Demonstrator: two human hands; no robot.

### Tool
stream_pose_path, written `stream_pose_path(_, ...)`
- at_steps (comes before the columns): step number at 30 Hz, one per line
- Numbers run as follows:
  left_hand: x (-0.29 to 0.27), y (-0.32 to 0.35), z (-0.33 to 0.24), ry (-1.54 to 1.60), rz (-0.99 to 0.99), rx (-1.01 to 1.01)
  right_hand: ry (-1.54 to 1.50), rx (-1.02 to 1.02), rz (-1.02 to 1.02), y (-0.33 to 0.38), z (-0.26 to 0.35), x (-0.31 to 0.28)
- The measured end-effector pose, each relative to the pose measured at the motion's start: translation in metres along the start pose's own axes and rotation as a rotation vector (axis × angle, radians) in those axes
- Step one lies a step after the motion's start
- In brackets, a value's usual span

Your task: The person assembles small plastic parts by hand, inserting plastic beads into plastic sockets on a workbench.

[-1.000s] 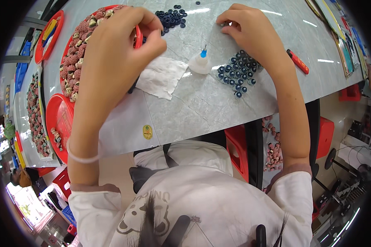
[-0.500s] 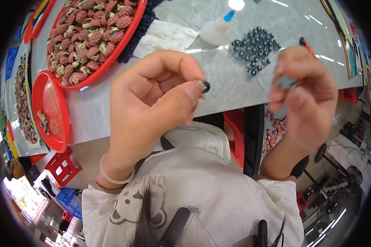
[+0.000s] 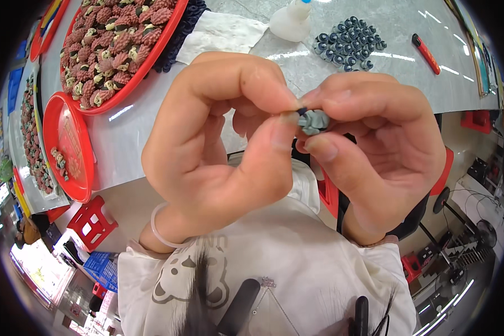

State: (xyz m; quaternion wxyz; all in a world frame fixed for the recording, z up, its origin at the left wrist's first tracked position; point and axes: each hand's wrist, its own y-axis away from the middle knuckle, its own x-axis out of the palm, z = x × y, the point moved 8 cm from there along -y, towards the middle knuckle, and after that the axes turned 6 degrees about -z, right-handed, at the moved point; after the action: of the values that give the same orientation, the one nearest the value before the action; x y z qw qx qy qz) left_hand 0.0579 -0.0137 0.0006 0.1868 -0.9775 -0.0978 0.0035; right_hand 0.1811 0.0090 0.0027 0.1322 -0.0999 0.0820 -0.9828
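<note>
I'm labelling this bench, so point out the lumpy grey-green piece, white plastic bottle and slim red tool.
Lumpy grey-green piece (image 3: 316, 121): head view, its middle.
White plastic bottle (image 3: 289, 24): head view, its body.
Slim red tool (image 3: 427, 56): head view, its red handle.

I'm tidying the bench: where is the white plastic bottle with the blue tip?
In the head view, the bottle is at the top, slightly right of centre, between the white cloth-like sheet and the cluster of small, dark-topped pieces.

head view | worn left fisheye (bent edges) | facing down | fingers (image 3: 266, 82) near
</note>
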Motion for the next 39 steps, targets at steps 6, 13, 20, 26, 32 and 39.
stream_pose_path(6, 0.001, 0.001, 0.001, 0.057, 0.004, -0.021, 0.142, -0.223, -0.011, 0.004, 0.006, 0.002)
stream_pose_path(13, 0.006, -0.004, 0.006, 0.278, 0.052, -0.258, 0.115, -0.334, 0.082, 0.003, 0.006, 0.004)
stream_pose_path(20, -0.002, -0.006, -0.013, -0.092, 0.070, 0.049, 0.037, -0.206, -0.056, 0.002, 0.010, 0.014)
stream_pose_path(26, 0.009, -0.005, -0.036, -0.445, 0.136, 0.394, -0.083, -0.252, -0.004, 0.003, -0.001, 0.003)
stream_pose_path(32, 0.011, -0.007, -0.028, -0.440, 0.224, 0.441, -0.247, -0.154, 0.060, -0.004, -0.015, -0.003)
stream_pose_path(39, 0.024, -0.010, -0.028, -0.369, 0.438, 0.362, -0.340, 0.065, 0.002, -0.002, -0.024, -0.038)
